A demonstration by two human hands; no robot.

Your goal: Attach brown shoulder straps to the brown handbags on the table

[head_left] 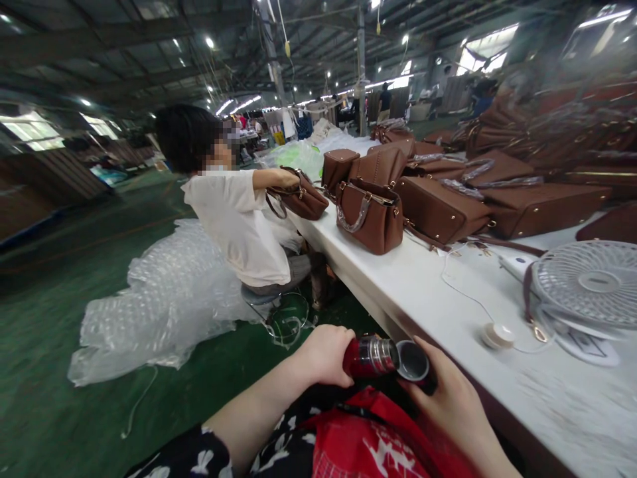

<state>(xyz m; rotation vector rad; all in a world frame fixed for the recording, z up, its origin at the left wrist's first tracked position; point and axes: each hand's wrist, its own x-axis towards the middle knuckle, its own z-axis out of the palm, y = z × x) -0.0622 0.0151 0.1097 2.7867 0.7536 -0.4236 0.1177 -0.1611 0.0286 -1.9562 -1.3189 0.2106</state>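
Note:
My left hand is wrapped round a red flask, which lies on its side over my lap with its bare metal neck pointing right. Close beside that neck, my right hand grips a dark cup-shaped lid, its open mouth turned up toward me. The lid's rim is at the flask's mouth; whether they touch I cannot tell. Under both hands is a red apron with white print. Liquid in the lid cannot be made out.
A white table runs along my right, bearing brown handbags, a white fan and a round white object. A seated person handles a bag ahead; bubble wrap lies on the green floor.

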